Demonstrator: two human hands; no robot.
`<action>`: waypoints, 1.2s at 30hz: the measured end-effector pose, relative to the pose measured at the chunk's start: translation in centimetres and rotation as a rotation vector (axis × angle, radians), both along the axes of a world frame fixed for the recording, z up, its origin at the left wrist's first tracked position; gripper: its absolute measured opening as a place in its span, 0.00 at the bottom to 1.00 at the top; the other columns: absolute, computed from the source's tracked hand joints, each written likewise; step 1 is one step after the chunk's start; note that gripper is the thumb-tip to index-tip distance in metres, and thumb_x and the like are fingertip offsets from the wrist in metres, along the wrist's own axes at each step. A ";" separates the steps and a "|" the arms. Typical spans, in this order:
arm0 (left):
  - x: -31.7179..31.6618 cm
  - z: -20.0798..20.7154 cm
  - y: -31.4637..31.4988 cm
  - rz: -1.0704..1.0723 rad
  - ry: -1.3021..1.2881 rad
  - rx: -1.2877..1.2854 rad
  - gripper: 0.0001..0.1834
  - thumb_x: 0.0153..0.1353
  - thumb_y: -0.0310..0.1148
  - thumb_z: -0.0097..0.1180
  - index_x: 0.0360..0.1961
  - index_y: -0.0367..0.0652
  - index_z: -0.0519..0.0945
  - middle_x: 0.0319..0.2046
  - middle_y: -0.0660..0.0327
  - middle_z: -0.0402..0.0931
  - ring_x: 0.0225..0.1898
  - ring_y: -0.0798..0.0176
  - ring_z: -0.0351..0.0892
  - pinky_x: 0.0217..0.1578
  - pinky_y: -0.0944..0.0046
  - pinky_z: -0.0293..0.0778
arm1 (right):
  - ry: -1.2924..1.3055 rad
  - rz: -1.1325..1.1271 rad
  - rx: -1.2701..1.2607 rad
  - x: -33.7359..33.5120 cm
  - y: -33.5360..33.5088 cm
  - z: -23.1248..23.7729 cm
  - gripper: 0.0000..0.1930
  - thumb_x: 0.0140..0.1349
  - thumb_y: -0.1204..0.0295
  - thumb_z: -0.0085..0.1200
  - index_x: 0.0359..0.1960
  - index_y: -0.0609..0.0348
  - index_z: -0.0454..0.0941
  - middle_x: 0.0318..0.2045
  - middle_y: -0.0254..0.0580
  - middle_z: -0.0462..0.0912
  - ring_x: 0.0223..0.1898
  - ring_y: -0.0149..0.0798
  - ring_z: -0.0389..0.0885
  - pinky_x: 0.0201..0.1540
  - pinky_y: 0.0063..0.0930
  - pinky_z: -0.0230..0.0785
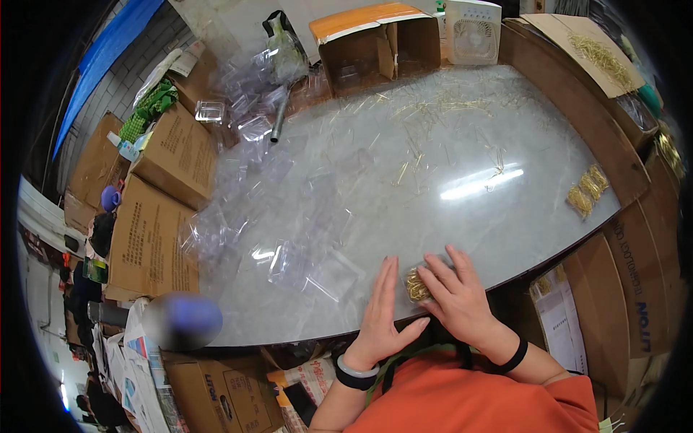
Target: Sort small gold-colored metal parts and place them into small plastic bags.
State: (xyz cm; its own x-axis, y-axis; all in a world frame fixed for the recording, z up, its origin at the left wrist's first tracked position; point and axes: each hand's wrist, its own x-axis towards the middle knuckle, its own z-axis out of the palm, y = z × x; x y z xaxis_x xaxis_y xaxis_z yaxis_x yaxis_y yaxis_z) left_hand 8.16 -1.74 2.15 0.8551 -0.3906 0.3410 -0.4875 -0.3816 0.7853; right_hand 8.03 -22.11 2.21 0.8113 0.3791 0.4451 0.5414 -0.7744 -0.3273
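A small clear pack of thin gold-coloured metal pins point(416, 286) lies near the front edge of the grey table point(404, 216). My right hand point(460, 296) rests over its right side, fingers spread and touching it, thumb just below. Just left of the pack my left hand point(379, 314) is open, fingers straight and close together, thumb apart, with nothing in it. Left of that hand lie clear plastic boxes point(289, 268), some with lids raised. Further up the table loose gold pins point(408, 162) are scattered.
Several filled packs of gold pins point(588, 191) sit at the right edge. A heap of clear boxes point(253, 79) and a dark tube point(279, 119) are at far left. Cardboard boxes point(155, 231) line the left side. A divided carton point(375, 43) and a white fan point(473, 36) stand behind.
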 end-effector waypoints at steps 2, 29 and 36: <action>0.1 -0.1 -0.3 0.054 -0.076 0.096 0.48 0.64 0.40 0.64 0.77 0.33 0.53 0.76 0.42 0.52 0.78 0.37 0.49 0.74 0.44 0.52 | 0.068 0.022 -0.058 0.0 0.1 1.0 0.35 0.55 0.62 0.70 0.65 0.57 0.74 0.69 0.46 0.71 0.74 0.63 0.58 0.74 0.65 0.50; -0.5 -0.2 -2.2 0.125 -0.252 0.400 0.26 0.66 0.26 0.53 0.65 0.28 0.71 0.71 0.43 0.62 0.73 0.34 0.58 0.72 0.35 0.56 | 0.014 0.026 0.176 -0.4 -0.7 0.9 0.22 0.60 0.81 0.58 0.58 0.62 0.77 0.58 0.47 0.79 0.66 0.54 0.73 0.70 0.53 0.63; -0.6 -0.3 -1.8 0.100 -0.196 0.323 0.25 0.68 0.25 0.52 0.65 0.29 0.71 0.71 0.43 0.62 0.73 0.35 0.59 0.72 0.36 0.56 | 0.058 0.110 0.177 -0.6 -1.3 0.4 0.20 0.65 0.75 0.60 0.59 0.63 0.77 0.58 0.50 0.78 0.65 0.56 0.74 0.68 0.54 0.66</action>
